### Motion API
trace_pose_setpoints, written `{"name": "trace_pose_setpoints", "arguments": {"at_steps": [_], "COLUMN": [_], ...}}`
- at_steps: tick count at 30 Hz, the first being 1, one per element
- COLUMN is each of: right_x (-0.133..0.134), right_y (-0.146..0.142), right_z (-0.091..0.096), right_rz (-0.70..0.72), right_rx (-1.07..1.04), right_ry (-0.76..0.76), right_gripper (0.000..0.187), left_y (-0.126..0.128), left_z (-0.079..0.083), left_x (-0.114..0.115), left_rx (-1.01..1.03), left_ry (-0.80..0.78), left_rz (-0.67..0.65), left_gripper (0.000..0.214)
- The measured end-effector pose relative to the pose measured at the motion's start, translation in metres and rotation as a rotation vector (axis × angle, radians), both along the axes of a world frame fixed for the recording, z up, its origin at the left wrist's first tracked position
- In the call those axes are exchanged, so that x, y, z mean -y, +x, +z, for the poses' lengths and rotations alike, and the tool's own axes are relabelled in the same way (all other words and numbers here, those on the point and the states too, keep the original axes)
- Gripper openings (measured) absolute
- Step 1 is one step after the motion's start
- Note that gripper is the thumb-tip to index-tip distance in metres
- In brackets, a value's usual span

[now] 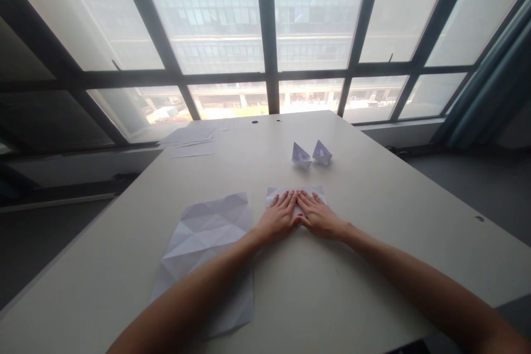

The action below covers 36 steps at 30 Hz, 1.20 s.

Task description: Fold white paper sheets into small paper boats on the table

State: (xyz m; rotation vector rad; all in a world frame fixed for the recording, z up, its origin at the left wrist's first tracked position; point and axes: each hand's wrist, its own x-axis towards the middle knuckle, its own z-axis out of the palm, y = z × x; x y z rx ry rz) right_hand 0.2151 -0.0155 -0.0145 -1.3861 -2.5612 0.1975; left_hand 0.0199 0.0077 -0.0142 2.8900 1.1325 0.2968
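Note:
A small folded sheet of white paper [305, 190] lies flat on the table, partly covered by my hands. My left hand [280, 215] rests on its left half with the fingers stretched out. On the right half lies my right hand [317, 215], also flat, and the fingertips of both hands nearly meet in the middle. Beneath my left forearm is a larger creased sheet of paper [211, 232], its fold lines showing in triangles. Two folded paper boats [301, 156] [322, 153] stand side by side just beyond my hands.
The white table [394, 221] narrows away toward large windows [219, 11]. Several loose paper sheets [193, 141] lie at its far left corner. A blue-grey curtain [489, 77] hangs at the right. Small cable holes [254, 121] mark the far edge.

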Motion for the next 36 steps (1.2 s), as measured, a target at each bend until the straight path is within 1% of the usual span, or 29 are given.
{"name": "trace_pose_setpoints", "arguments": {"at_steps": [6, 9, 14, 18, 21, 24, 26, 28, 30, 33, 36], "right_x": [-0.001, -0.003, -0.012, -0.019, -0.02, -0.013, -0.006, -0.001, 0.0, -0.004, -0.008], "right_y": [0.002, 0.008, 0.032, 0.046, 0.042, 0.027, 0.015, 0.006, 0.002, 0.003, 0.007], "right_z": [0.0, -0.003, -0.009, -0.009, -0.003, 0.006, 0.01, 0.01, 0.005, -0.003, -0.007], "right_rz": [-0.028, -0.057, -0.217, -0.333, -0.387, -0.352, -0.257, -0.16, -0.109, -0.087, -0.087], "right_rx": [0.02, 0.035, 0.057, 0.045, -0.021, -0.117, -0.149, -0.132, -0.095, -0.068, -0.079], "right_ry": [-0.017, -0.01, -0.021, -0.062, 0.035, 0.182, 0.234, 0.202, 0.111, -0.02, -0.041], "right_gripper": [0.074, 0.075, 0.08, 0.081, 0.072, 0.06, 0.056, 0.056, 0.06, 0.061, 0.062], "left_y": [0.0, 0.002, 0.002, 0.001, 0.0, 0.0, 0.0, 0.001, 0.001, 0.001, 0.002], "left_z": [0.0, 0.0, 0.001, 0.002, 0.001, 0.0, 0.0, 0.0, 0.0, -0.001, -0.001], "left_x": [-0.001, -0.001, 0.0, 0.0, -0.001, -0.001, 0.0, 0.0, 0.001, 0.001, 0.001], "left_rx": [0.01, 0.028, 0.051, 0.041, 0.045, 0.049, 0.048, 0.046, 0.047, 0.049, 0.05], "left_ry": [-0.018, -0.02, -0.016, -0.028, -0.022, -0.022, -0.021, -0.017, -0.014, -0.025, -0.046], "left_rz": [0.041, 0.054, 0.07, 0.06, 0.062, 0.062, 0.055, 0.055, 0.068, 0.087, 0.104], "left_gripper": [0.073, 0.074, 0.073, 0.075, 0.077, 0.077, 0.076, 0.074, 0.073, 0.072, 0.076]}}
